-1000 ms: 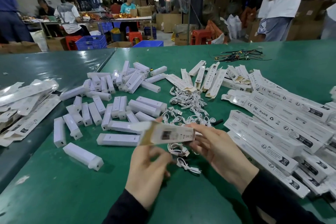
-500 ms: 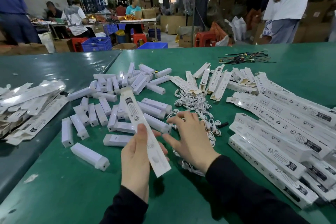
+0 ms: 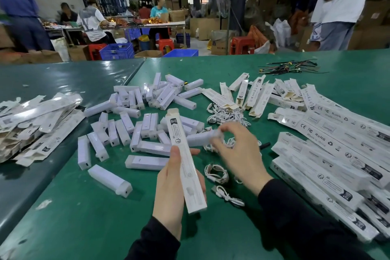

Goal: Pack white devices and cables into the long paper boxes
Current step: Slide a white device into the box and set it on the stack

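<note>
My left hand [image 3: 171, 192] grips a long white paper box [image 3: 183, 154], held upright and tilted away, its top flap open. My right hand [image 3: 240, 154] pinches a white device [image 3: 200, 139] by one end, just right of the box and above the table; the device is motion-blurred. Several more white devices [image 3: 135, 124] lie scattered on the green table [image 3: 84, 228]. A heap of coiled white cables [image 3: 228, 116] sits behind my right hand, with two loose cables [image 3: 217, 174] in front of it.
Closed long boxes [image 3: 329, 154] are stacked at the right. Open empty boxes [image 3: 253, 95] lie at the back centre. Flat unfolded boxes [image 3: 35, 120] pile up at the left. Dark cable ties [image 3: 289, 67] lie far back. People work at tables beyond.
My right hand has lifted from the cable heap and now pinches a white device beside the box. My left hand has kept hold of the long box, upright.
</note>
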{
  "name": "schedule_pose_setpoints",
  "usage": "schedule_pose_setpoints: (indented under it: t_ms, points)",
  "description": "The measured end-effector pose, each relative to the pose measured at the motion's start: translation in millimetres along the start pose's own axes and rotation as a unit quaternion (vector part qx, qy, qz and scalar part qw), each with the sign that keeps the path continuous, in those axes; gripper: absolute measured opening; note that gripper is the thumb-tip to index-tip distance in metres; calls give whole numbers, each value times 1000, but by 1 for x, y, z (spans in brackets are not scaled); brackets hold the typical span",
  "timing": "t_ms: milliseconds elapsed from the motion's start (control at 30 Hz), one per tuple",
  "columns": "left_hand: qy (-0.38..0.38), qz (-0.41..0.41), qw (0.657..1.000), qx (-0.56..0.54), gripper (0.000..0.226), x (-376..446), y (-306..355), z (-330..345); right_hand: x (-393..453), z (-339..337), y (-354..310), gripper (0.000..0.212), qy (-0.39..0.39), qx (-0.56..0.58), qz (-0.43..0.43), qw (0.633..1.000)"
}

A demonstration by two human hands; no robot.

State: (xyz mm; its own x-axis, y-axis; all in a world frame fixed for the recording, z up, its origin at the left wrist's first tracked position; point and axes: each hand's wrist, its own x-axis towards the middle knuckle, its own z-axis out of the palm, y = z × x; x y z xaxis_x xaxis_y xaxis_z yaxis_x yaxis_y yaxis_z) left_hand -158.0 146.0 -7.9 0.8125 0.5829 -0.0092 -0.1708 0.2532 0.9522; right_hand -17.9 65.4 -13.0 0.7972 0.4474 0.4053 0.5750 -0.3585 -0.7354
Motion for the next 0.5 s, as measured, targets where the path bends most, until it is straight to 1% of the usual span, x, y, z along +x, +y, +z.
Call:
schedule_pose_setpoints:
  t_ms: [33, 67, 133, 167, 200, 233, 267, 333, 400, 433, 500]
  points:
    - [-14, -2, 1000, 3, 66, 0, 0, 0, -2, -11, -1, 12, 16, 89, 42, 995]
    - [-29, -7, 1000, 4, 65, 0, -1, 0, -4, -22, -2, 11, 29, 186, 88, 978]
    - [-59, -23, 998, 3, 61, -1, -1, 0, -10, -41, -1, 17, 39, 363, 174, 915]
    - [-76, -27, 997, 4, 56, -2, -1, 1, -13, -49, -1, 24, 37, 427, 205, 880]
    - [-92, -29, 995, 7, 50, -2, -2, 2, -16, -55, -1, 30, 35, 466, 229, 854]
    - [-105, -31, 994, 12, 46, -3, -3, 3, -19, -60, -2, 35, 33, 482, 249, 839]
    - [-116, -34, 993, 17, 45, -4, -4, 4, -22, -64, -3, 37, 35, 480, 263, 836]
    - [-133, -46, 989, 32, 46, -5, -6, 5, -23, -69, -7, 42, 51, 460, 262, 847]
    - [-146, -57, 986, 52, 40, -6, -7, 5, -23, -75, -8, 41, 65, 454, 247, 854]
    - [-152, -59, 985, 60, 37, -5, -8, 5, -22, -78, -9, 40, 63, 453, 243, 856]
    - [-161, -59, 983, 68, 36, -5, -8, 4, -23, -82, -9, 44, 31, 464, 252, 849]
